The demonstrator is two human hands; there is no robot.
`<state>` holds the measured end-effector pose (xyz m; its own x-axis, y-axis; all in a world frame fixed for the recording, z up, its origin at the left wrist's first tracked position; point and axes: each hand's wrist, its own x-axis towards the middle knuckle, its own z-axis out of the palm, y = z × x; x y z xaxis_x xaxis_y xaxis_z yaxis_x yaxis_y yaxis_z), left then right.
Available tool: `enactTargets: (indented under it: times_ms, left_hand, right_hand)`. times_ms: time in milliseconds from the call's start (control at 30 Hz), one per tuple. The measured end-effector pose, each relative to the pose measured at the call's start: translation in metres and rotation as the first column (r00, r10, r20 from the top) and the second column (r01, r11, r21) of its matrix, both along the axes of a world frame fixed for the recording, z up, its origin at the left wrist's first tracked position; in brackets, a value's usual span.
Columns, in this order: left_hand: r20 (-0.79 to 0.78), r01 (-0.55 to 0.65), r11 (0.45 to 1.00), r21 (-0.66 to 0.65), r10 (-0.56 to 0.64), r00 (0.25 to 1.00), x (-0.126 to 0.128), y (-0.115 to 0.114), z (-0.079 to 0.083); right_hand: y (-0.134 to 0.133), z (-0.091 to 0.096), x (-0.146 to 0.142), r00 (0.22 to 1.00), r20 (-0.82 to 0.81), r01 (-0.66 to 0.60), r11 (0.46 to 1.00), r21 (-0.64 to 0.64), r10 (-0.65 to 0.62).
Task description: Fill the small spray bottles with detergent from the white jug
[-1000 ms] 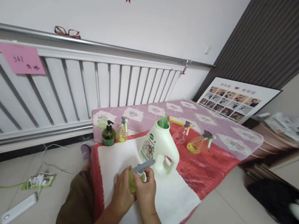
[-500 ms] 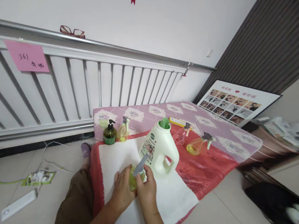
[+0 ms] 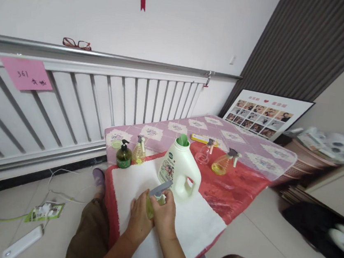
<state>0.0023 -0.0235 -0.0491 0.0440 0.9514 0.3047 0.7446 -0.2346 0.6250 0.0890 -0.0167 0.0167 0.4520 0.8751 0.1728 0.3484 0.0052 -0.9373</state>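
Note:
A small yellow-green spray bottle [image 3: 151, 205] with a grey trigger head [image 3: 160, 188] stands on a white towel [image 3: 198, 225] near the table's front edge. My left hand [image 3: 137, 218] is wrapped round the bottle's body. My right hand [image 3: 164, 214] is closed on the neck just under the grey head. Right behind them stands a big white detergent jug [image 3: 180, 169] with a green spout.
A dark green pump bottle [image 3: 123, 156] and a yellow spray bottle [image 3: 138, 152] stand at the towel's far left. A pink spray bottle [image 3: 203, 152] and an orange one [image 3: 223, 163] lie on the red cloth [image 3: 236, 190]. A radiator [image 3: 84, 102] runs along the wall.
The grey trigger head has turned on the bottle between the frames: pointing right, then up, now right again. Both hands stay on the bottle.

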Motion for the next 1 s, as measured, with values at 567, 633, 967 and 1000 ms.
enactTargets:
  times_ms: [567,633,967,1000]
  left_hand:
    - [0.062,0.003,1.000,-0.017,-0.002,0.998,0.001,0.002,-0.003]
    - [0.062,0.003,1.000,-0.018,-0.002,0.998,0.001,0.001,-0.001]
    - [0.092,0.009,0.997,-0.081,-0.002,0.996,0.000,0.002,0.002]
    - [0.100,0.015,0.996,-0.093,-0.006,0.995,0.000,0.002,0.002]
  right_hand:
    - [-0.003,0.064,0.073,0.898,0.365,-0.335,0.921,0.199,0.247]
    - [0.005,0.095,0.072,0.731,0.562,-0.520,0.849,0.094,0.386]
    - [0.038,0.134,0.034,0.066,0.762,-0.541,0.664,-0.516,0.645]
    - [0.039,0.134,0.031,0.065,0.762,-0.517,0.675,-0.527,0.644]
